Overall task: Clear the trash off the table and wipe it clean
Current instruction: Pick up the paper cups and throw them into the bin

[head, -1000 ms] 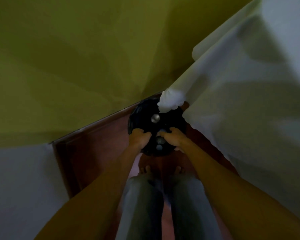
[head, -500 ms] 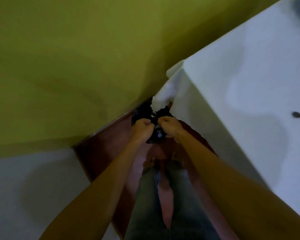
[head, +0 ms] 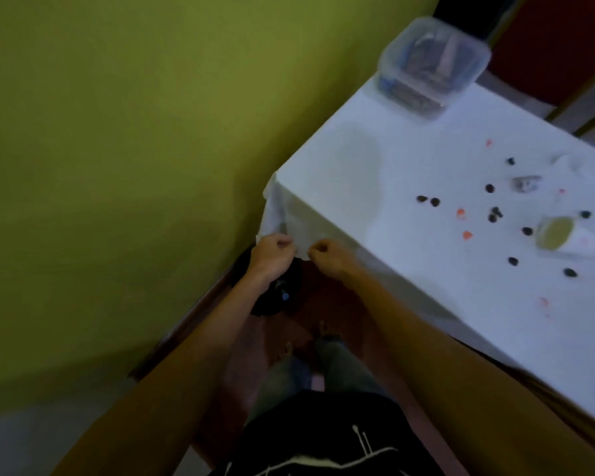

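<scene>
Table (head: 409, 214) long axis running away rightward, trash (head: 495, 214) scattered.

White tablecloth (head: 409, 207); olive-green wall (head: 134, 149); dark and orange scraps (head: 495, 214); reddish-brown floor (head: 323, 297).

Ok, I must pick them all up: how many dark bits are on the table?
10 dark bits, though blur may hide some: a pair nearest the wall, two farther back, a touching pair in the middle, two beside the tipped cup, two nearest the front.
</scene>
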A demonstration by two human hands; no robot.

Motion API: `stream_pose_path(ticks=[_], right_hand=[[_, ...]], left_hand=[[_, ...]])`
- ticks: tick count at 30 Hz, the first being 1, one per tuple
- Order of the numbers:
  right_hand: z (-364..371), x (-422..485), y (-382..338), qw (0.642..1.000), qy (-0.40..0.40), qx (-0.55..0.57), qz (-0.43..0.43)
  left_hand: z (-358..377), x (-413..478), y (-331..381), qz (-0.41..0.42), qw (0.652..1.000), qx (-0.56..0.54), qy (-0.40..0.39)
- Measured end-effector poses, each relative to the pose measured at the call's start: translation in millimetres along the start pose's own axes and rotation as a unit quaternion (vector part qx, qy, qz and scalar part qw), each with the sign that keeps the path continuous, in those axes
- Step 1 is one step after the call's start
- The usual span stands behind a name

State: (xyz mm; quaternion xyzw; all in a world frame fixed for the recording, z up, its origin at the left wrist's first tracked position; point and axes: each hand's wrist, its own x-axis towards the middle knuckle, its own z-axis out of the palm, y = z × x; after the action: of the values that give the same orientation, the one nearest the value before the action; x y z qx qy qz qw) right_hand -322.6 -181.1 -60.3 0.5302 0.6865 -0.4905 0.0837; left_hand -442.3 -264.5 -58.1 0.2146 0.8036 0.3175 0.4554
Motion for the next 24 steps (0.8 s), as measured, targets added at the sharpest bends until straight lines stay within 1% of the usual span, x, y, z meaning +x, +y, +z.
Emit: stream_pose_path(ticks=[6, 13, 19, 24], right_hand=[[-54.8, -40.8, 28.6, 0.997, 0.082, 0.012, -0.011], [-101.3, -76.7, 73.9, 0.979, 0.177, 0.103, 0.001], [-147.9, -100.7, 122.1, 0.962, 0.227, 0.149, 0.024], [-194.0, -111.2, 165.7, 0.951, 0.252, 0.174, 0.041]], left_hand=[[27.9, -20.1, 50.9, 0.082, 0.993, 0.069, -0.041], [84.4, -38.9, 103.9, 0.168, 0.973, 0.129, -0.094], [148.4, -54.7, 142.2, 0.210, 0.955, 0.154, -0.144], [205.2, -63.2, 176.0, 0.229, 0.947, 0.157, -0.162]])
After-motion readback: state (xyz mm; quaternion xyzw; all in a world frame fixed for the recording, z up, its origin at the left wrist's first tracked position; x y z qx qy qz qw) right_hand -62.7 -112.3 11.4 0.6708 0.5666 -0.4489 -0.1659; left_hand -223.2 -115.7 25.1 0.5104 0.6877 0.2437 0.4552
